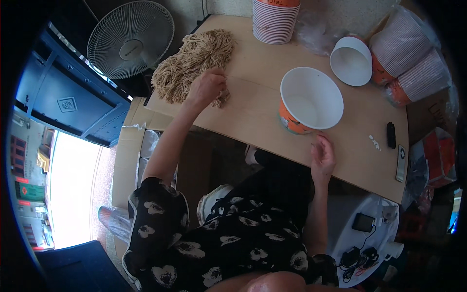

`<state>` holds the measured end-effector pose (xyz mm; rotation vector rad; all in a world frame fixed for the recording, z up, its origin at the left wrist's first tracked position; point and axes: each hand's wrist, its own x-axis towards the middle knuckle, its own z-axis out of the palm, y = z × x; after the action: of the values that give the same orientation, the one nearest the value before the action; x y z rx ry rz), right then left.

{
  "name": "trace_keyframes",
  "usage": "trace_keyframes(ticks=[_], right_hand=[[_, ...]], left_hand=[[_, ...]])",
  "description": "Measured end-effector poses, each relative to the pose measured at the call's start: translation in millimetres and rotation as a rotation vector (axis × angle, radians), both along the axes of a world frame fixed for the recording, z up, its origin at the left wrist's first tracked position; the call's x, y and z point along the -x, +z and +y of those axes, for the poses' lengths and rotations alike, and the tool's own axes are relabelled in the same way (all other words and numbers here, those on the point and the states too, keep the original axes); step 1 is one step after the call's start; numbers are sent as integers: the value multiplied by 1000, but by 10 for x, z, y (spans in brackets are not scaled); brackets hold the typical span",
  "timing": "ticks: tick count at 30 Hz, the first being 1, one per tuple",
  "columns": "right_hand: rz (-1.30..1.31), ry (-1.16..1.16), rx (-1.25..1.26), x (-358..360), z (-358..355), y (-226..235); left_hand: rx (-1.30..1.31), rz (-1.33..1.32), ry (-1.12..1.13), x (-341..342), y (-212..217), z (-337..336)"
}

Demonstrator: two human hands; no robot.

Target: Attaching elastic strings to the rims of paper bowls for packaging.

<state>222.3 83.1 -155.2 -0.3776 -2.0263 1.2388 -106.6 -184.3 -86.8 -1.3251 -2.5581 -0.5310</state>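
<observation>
A heap of beige twisted paper cords (204,53) lies at the table's far left. My left hand (208,88) is at the heap's near right side, fingers curled closed among the strands; its fingertips are partly hidden. A large white-lined paper bucket (314,100) with an orange printed outside stands tilted toward me near the front edge. Just below the bucket's near side is my right hand (323,156), half curled, thumb and fingers apart, holding nothing. Whether its fingertips touch the bucket I cannot tell.
Stacked paper buckets (275,22) stand at the back; bagged stacks (406,46) and one bucket on its side (351,61) lie at right. A black object (390,135), white scraps (374,142) and a metal piece (401,163) lie rightward. A fan (131,41) stands left.
</observation>
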Motion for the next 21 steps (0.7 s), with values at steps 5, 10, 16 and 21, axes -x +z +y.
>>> trace_keyframes(ticks=[5,10,16,21], right_hand=[[-14,24,209,-124,-395,48],[-88,467,184,40,-869,322],[35,224,328,180,-936,196],[45,203,541,57,-793,243]], left_hand=[[-405,-5,-78,-547,-79,116],[-524,-213,-30,-1327,-22,323],[-541,-421,-170,-2110,-119,526],[-586,-429,-126,-2268,-175,686]])
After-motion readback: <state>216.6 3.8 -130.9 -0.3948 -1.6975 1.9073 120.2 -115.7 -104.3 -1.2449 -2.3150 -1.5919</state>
